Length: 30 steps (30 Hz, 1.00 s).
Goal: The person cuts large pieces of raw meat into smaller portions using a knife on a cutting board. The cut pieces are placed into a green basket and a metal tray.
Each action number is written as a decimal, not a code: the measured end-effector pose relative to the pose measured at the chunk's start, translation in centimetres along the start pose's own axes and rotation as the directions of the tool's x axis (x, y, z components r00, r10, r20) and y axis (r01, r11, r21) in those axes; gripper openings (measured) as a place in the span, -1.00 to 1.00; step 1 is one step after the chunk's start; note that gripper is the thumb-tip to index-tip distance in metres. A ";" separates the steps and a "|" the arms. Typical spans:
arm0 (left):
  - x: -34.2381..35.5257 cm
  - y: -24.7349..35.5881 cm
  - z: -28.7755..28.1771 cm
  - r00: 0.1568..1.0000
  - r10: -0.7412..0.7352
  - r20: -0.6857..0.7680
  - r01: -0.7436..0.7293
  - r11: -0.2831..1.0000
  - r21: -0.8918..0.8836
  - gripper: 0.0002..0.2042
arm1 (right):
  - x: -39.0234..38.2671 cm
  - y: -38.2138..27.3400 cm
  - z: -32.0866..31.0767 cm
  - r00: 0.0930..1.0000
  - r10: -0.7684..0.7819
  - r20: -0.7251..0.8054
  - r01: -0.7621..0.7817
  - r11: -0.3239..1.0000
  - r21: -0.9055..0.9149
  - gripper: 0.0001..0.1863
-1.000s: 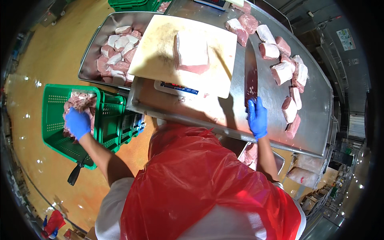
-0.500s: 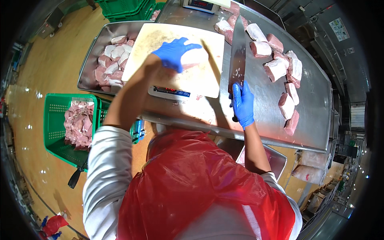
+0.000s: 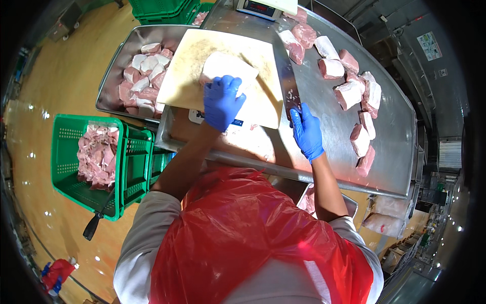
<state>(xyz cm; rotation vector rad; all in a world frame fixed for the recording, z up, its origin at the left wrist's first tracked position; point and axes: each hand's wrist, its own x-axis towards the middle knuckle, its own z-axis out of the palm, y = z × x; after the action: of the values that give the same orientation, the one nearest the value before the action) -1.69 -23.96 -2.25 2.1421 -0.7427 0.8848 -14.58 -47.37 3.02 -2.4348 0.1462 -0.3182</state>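
- The head view looks steeply down from the wearer's head, facing forward past the fingers of the left hand (image 3: 221,104) and right hand (image 3: 308,134).
- Nearest the lens, below both hands' fingers: the red plastic apron (image 3: 263,223).
- Farther off, well left of the fingers: yellow floor (image 3: 38,202).
- Right of the fingers, the stainless-steel table (image 3: 324,137) bows, fisheye-fashion.

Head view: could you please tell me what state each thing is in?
Left hand, touching meat block
Right hand, gripping knife
Meat block, on board
Knife, held, blade speckled
Board, stained
Metal tub, partly filled
Leftmost crate, partly filled
Far scale, display lit
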 end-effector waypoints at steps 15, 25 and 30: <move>-6.4 -3.2 -4.4 0.938 -0.344 -0.042 0.334 0.929 -0.162 -0.84 | 5.4 -12.5 8.7 0.911 -0.244 0.332 0.324 0.922 -0.210 -0.74; -7.9 -5.7 -6.8 0.871 -0.449 -0.197 0.422 0.891 -0.166 -0.84 | 4.4 -3.4 -2.5 0.720 -0.059 0.692 0.583 0.591 -0.557 -0.79; -9.4 -7.2 -12.3 0.795 -0.461 -0.394 0.466 0.880 -0.088 -0.83 | 3.5 -5.2 -4.4 0.770 -0.251 0.587 0.568 0.688 -0.452 -0.81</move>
<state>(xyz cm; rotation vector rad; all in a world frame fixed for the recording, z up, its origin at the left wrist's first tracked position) -6.73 -8.02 -5.64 1.9259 0.0117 1.0084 -12.22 -46.69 10.28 -3.0984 -0.6682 0.2024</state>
